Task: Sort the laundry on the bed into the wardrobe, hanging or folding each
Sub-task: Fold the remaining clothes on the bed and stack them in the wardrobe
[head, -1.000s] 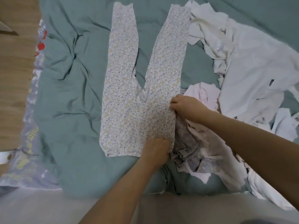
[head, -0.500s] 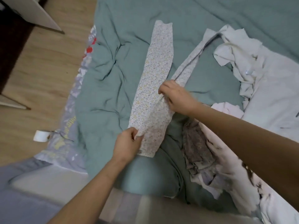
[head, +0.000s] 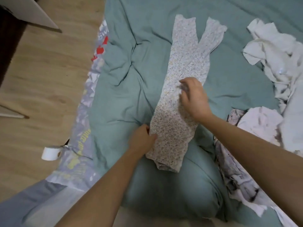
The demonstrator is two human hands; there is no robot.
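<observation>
Floral leggings (head: pixel 178 102) lie folded lengthwise; left hand (head: pixel 141 140) seemingly pinches their edge, right hand (head: pixel 193 95) rests loose-fingered on top.

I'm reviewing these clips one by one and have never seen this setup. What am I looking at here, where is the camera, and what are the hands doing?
There is no machine: a person works with two bare hands, filmed by a wide-angle camera worn on the head that looks down at a bed with a green quilt. The floral trousers lie on the quilt, folded lengthwise so one leg rests on the other. The left hand grips their left edge near the waist end. The right hand is over the middle of them with loosely spread fingers; whether it touches the cloth is hard to tell. A pile of white laundry waits on the right. On the wooden floor at left lies a white tape roll.
</observation>
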